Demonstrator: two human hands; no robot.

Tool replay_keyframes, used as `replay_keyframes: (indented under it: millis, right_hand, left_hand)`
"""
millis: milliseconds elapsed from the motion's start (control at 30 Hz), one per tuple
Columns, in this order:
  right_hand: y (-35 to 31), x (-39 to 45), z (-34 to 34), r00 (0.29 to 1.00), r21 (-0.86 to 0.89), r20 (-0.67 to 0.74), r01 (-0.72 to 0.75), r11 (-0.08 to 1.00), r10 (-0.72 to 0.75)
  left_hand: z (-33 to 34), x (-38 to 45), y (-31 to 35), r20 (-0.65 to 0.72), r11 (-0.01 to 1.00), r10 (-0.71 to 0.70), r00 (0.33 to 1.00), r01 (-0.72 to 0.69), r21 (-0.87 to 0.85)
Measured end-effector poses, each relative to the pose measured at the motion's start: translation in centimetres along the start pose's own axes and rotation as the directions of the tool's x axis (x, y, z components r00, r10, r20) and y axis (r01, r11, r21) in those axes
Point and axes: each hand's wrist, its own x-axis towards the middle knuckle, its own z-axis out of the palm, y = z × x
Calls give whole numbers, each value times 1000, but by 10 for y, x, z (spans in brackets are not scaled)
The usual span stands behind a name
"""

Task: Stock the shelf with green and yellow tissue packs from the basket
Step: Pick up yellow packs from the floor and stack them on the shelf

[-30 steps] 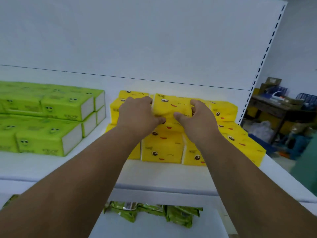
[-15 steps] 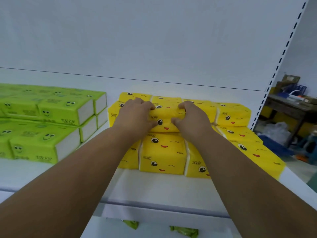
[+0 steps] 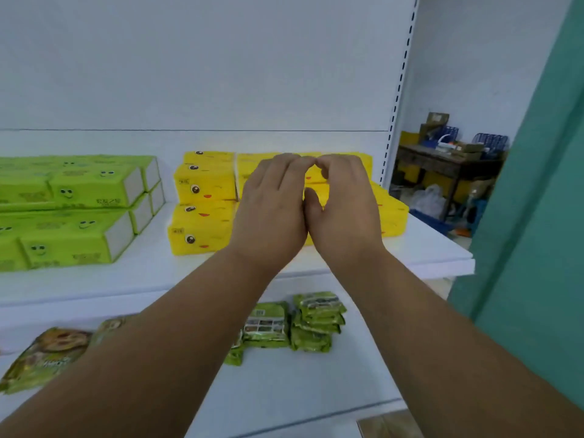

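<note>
Yellow tissue packs (image 3: 205,188) with cartoon faces are stacked two high on the white shelf (image 3: 142,273), right of centre. Green tissue packs (image 3: 79,191) are stacked two high at the left. My left hand (image 3: 271,207) and my right hand (image 3: 344,207) are side by side in front of the yellow stack, fingers loosely curved. Their fingertips meet at the top and the thumbs touch. Neither hand grips a pack, and they hide the middle of the stack. The basket is out of view.
On the lower shelf lie small green wipe packs (image 3: 316,320) and a snack bag (image 3: 47,352). A perforated upright (image 3: 398,90) ends the shelf on the right. Beyond it are a cluttered wooden desk (image 3: 442,162) and a teal panel (image 3: 537,184).
Both hands have let go of the top yellow pack, which now lies in the stack, and drawn together. The view has dropped and shifted left, showing the lower shelf.
</note>
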Motion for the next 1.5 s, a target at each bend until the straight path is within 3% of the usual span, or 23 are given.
replay_keyframes:
  millis: [133,267,433,633,767,967,1233,1400,1500]
  right_hand:
    - [-10,-47,-67,998,-91,-64,-24,996,18]
    - [-11,-99,-146,980,-245,-173,-139,960,98]
    - [-12,-185,-247,944,-353,-233,-307,884,235]
    - [-16,-344,-357,831,-444,-285,-557,702,478]
    - [-18,-482,-419,655,-432,-297,-741,514,695]
    - [-2,-653,-442,264,-304,-301,-937,170,916]
    - [83,-865,-360,-11,-176,-274,-982,-62,962]
    - [121,-999,-295,-301,-47,-327,-941,-334,896]
    - [139,-1069,-255,-370,-64,-305,-912,-406,878]
  left_hand:
    - [-16,-23,69,1,988,13,1000,-13,-151]
    - [-25,-46,156,46,919,70,997,-46,-391]
    - [-34,-93,263,136,831,177,975,-74,-552]
    - [-44,-208,405,324,711,304,896,13,-703]
    - [-54,-324,497,512,635,420,749,160,-756]
    - [-44,-487,569,723,642,552,416,341,-686]
    - [50,-705,567,832,748,537,140,378,-546]
    - [104,-841,551,813,763,581,-47,379,-524]
    - [132,-914,536,792,774,599,-116,340,-535]
